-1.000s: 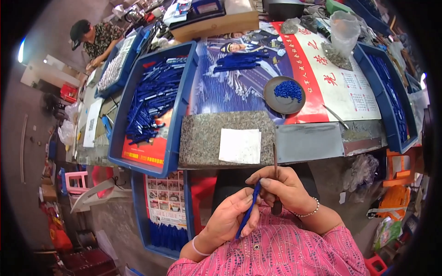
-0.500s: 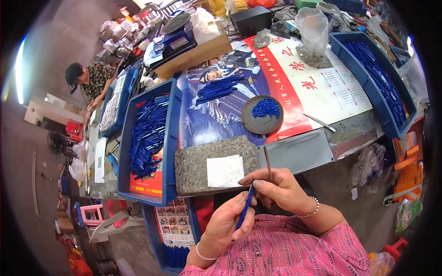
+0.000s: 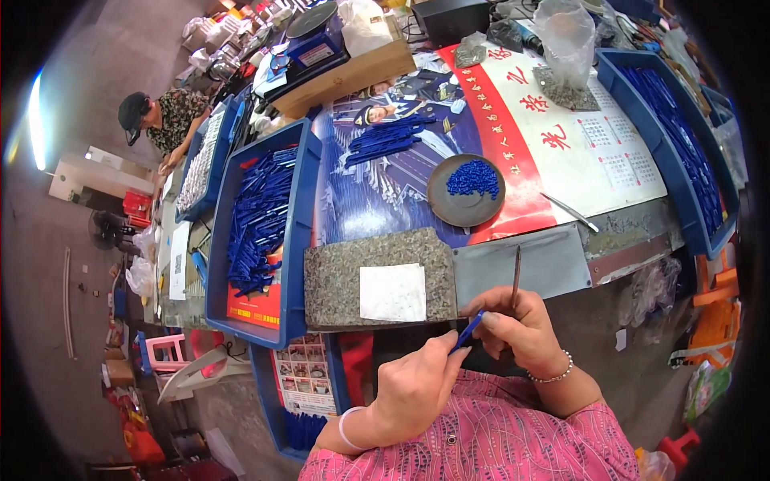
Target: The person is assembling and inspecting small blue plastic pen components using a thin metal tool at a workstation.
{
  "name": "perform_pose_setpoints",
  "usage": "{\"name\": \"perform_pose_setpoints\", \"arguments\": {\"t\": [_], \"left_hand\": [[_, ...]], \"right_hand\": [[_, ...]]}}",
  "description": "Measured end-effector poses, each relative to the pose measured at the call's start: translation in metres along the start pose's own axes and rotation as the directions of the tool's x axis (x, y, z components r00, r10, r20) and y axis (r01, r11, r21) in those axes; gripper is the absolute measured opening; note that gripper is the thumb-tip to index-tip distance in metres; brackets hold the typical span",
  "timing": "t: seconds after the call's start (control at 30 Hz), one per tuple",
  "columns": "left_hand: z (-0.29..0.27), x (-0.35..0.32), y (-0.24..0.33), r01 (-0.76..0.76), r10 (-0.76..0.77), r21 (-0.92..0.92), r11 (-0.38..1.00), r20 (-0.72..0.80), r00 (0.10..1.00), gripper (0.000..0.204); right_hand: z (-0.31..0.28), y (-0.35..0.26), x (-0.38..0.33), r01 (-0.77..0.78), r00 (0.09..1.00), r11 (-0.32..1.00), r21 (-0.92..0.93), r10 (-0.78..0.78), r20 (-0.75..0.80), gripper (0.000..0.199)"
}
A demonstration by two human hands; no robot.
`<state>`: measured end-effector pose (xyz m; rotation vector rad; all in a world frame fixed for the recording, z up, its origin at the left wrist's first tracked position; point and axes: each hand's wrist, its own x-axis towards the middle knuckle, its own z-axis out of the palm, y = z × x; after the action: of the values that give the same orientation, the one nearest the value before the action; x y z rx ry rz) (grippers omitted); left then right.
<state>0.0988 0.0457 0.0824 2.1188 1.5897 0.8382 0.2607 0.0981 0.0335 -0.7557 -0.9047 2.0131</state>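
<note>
My left hand (image 3: 417, 389) and my right hand (image 3: 517, 325) meet close to my chest, both pinching a short blue pen piece (image 3: 468, 331) between their fingertips. My right hand also grips a thin dark metal rod (image 3: 516, 275) that stands upright above the fingers. Just beyond the hands lies a speckled grey stone slab (image 3: 337, 280) with a white paper square (image 3: 393, 293) on it. A round dark dish (image 3: 449, 204) holding small blue caps (image 3: 473, 177) sits further out on the table.
A blue tray (image 3: 298, 240) full of blue pen barrels is at the left, another blue tray (image 3: 682, 152) at the right. A loose pile of blue pens (image 3: 387, 136), a metal tweezer (image 3: 569, 212) and a clear bag (image 3: 566, 32) lie on the poster-covered table. Another person (image 3: 160, 120) works at the far left.
The view has shifted so the table appears higher and more tilted. My hands stay together on the blue piece, with the rod still upright in the right hand.
</note>
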Motion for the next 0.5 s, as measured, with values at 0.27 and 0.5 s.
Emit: {"name": "perform_pose_setpoints", "arguments": {"t": [0.27, 0.5], "left_hand": [[-0.004, -0.008, 0.001, -0.013, 0.010, 0.134, 0.991, 0.028, 1.000, 0.022], [-0.005, -0.024, -0.013, 0.157, -0.150, -0.102, 0.982, 0.073, 0.986, 0.023]], "right_hand": [[0.004, 0.007, -0.002, -0.045, 0.999, 0.999, 0.016, 0.045, 0.003, 0.022], [0.017, 0.019, 0.000, -0.098, 0.995, 0.995, -0.015, 0.097, -0.026, 0.020]]}}
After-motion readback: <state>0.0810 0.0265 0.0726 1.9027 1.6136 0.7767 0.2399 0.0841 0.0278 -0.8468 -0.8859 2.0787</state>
